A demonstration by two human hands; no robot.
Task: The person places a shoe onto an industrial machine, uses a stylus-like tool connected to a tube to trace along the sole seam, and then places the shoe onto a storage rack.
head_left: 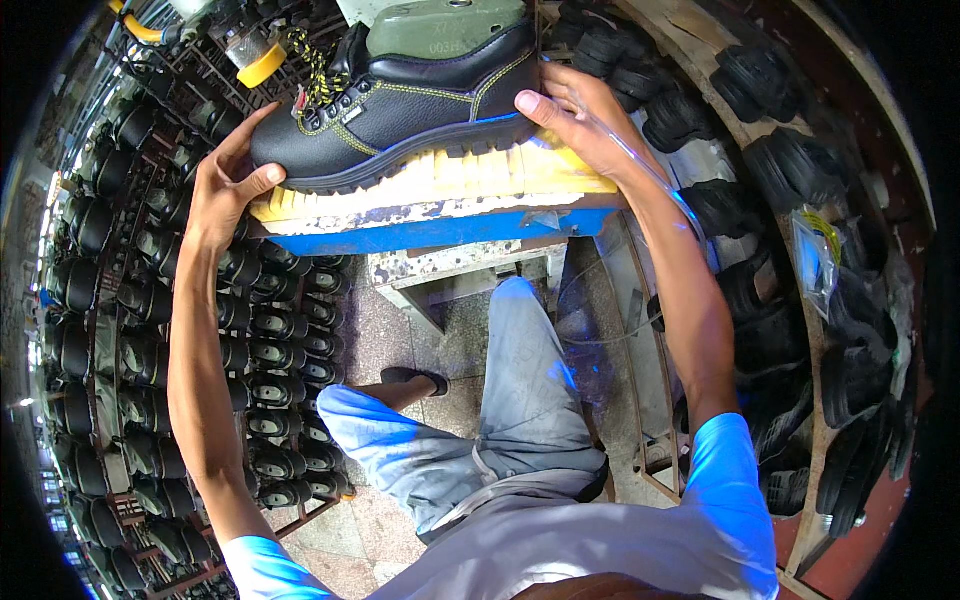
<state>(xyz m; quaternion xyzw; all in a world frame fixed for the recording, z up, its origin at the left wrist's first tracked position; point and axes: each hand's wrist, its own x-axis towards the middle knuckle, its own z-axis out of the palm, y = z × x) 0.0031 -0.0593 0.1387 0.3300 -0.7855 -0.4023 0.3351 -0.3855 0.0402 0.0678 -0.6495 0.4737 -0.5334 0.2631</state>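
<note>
My left hand (222,185) pinches the toe (285,145) and my right hand (590,120) clasps the heel (508,88) of the black shoe (415,108) over the yellow pad (465,176); I should support both ends evenly, without twisting.

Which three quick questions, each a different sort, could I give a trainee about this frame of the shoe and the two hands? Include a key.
1. Fill in the blank: the left hand is at the toe of the black shoe, and the right hand is at its ____.

2. Pick one: what colours are the laces?
a) plain white
b) black and yellow
c) red and blue

3. True or false: only the right hand is touching the shoe.

Key:
1. heel
2. b
3. False; the fingers of both hands are on it, one hand at each end.
</note>
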